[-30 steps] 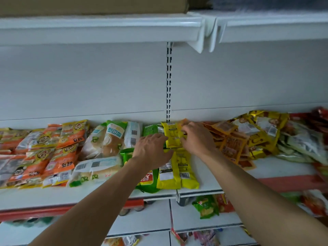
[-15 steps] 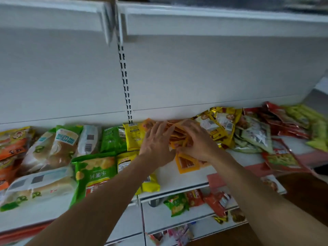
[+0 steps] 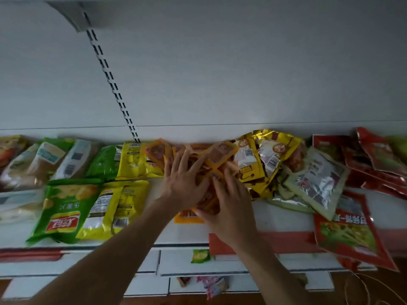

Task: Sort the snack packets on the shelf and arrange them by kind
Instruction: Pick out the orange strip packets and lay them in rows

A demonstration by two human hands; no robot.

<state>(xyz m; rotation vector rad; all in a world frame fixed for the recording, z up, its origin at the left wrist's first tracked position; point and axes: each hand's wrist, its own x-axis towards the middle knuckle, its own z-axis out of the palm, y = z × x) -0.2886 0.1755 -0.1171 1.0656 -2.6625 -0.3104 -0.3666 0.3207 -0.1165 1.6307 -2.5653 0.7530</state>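
Both hands lie on a heap of small orange packets (image 3: 221,151) in the middle of the white shelf (image 3: 275,221). My left hand (image 3: 184,181) rests flat on the heap with its fingers spread. My right hand (image 3: 229,199) lies beside it with straight fingers over the packets' front part. Left of the heap lie yellow packets (image 3: 132,159), with more yellow ones (image 3: 110,208) and a green chip bag (image 3: 63,208) in front. Gold foil packets (image 3: 259,164) lie to the right of the heap.
Pale bread packets (image 3: 44,164) lie at the far left. Silver-green packets (image 3: 317,181) and red packets (image 3: 352,232) cover the right end, one hanging over the red front edge (image 3: 286,238). Lower shelves hold a small green packet (image 3: 200,256) and a pink one (image 3: 214,285).
Both hands left the yellow packets and moved right onto the orange heap, where they now lie flatter. The view has swung right and down.
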